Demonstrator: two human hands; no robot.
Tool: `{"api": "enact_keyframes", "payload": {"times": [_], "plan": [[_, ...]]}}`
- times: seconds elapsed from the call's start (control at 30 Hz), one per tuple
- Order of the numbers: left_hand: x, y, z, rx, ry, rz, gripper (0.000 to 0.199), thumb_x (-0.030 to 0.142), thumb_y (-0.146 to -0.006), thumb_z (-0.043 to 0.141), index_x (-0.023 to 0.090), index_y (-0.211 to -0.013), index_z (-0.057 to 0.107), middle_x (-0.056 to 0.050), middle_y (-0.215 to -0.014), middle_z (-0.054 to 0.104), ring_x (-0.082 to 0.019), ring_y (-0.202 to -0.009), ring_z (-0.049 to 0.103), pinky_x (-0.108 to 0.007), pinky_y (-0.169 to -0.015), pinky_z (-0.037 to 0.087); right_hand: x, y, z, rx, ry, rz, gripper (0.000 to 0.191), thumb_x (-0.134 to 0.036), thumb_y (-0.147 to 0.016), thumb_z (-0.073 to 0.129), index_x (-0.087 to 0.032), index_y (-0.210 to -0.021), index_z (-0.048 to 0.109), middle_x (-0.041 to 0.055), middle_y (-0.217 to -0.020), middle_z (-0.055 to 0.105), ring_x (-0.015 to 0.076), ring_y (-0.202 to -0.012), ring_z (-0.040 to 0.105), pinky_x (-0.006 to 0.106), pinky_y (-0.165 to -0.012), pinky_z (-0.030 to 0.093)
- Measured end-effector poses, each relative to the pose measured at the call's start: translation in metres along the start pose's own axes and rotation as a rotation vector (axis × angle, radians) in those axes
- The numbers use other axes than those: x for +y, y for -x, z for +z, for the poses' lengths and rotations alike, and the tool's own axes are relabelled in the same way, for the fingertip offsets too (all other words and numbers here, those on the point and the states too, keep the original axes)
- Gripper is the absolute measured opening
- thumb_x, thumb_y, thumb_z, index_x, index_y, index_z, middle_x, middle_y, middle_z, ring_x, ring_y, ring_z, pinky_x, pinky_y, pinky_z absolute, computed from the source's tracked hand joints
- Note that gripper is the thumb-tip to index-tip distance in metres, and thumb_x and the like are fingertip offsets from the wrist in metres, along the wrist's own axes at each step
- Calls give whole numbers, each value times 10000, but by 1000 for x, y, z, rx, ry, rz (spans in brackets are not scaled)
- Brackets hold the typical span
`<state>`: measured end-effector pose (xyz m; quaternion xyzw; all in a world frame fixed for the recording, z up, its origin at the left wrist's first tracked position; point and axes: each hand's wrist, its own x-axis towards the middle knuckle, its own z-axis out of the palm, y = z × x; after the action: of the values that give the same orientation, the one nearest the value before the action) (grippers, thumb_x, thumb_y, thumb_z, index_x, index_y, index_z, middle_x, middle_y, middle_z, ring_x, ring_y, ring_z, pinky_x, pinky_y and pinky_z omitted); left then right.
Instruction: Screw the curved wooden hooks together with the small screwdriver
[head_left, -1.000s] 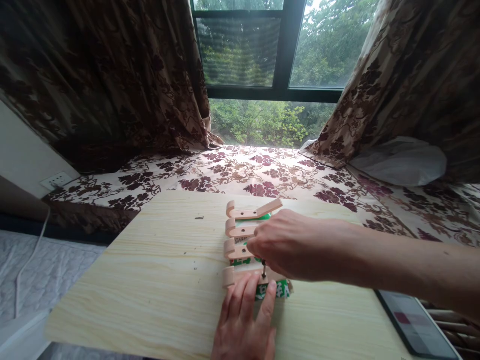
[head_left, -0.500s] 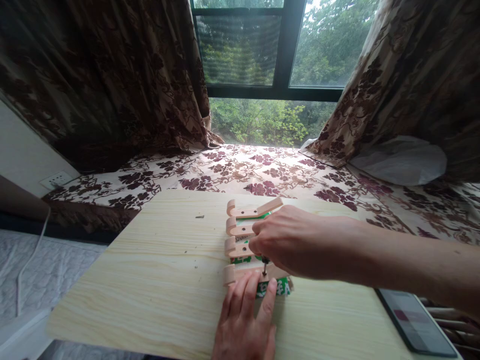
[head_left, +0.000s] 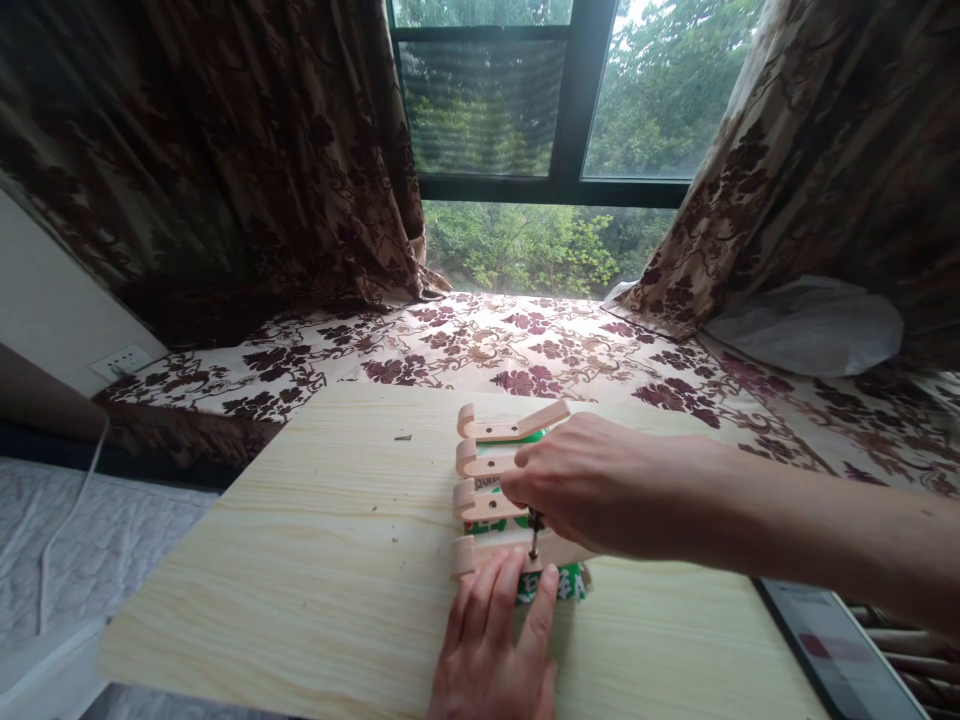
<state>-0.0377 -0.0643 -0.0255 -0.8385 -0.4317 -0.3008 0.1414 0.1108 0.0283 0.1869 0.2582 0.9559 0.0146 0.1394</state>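
Several pale wooden hook pieces lie in a row across a green and white printed packet (head_left: 555, 585). My left hand (head_left: 499, 630) rests with fingers spread on the nearest wooden piece (head_left: 484, 548) and the packet edge. Above that piece, my right hand (head_left: 562, 485) is closed around a screwdriver (head_left: 534, 535), whose metal shaft points down at a screw spot in the wood. The screwdriver's handle is hidden in the fist. Dark screws or holes show in the other pieces, such as the farthest one (head_left: 502, 430).
Small screws (head_left: 403, 437) lie on the light wooden table (head_left: 300, 560), left of the wooden pieces. A phone (head_left: 832, 650) is at the table's right edge. Behind the table are a flower-patterned cloth (head_left: 487, 345), curtains and a window. A translucent bag (head_left: 810, 325) sits at the right.
The whole view has shifted slightly, so the scene sits a little lower and farther right. Both hands keep nearly the same place on the wooden piece and screwdriver.
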Motion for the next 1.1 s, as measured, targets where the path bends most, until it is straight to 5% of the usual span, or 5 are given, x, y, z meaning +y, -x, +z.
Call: {"api": "enact_keyframes", "payload": {"times": [1.1], "plan": [[-1, 0, -6, -71, -56, 24, 551, 468, -881, 510, 269, -1391, 447, -97, -1332, 535, -253, -1245, 470, -379, -1001, 380, -1, -3, -1, -37, -1, -37, 151, -53, -790, 517, -128, -758, 644, 54, -747, 649, 136, -582, 514, 291, -489, 236]]}}
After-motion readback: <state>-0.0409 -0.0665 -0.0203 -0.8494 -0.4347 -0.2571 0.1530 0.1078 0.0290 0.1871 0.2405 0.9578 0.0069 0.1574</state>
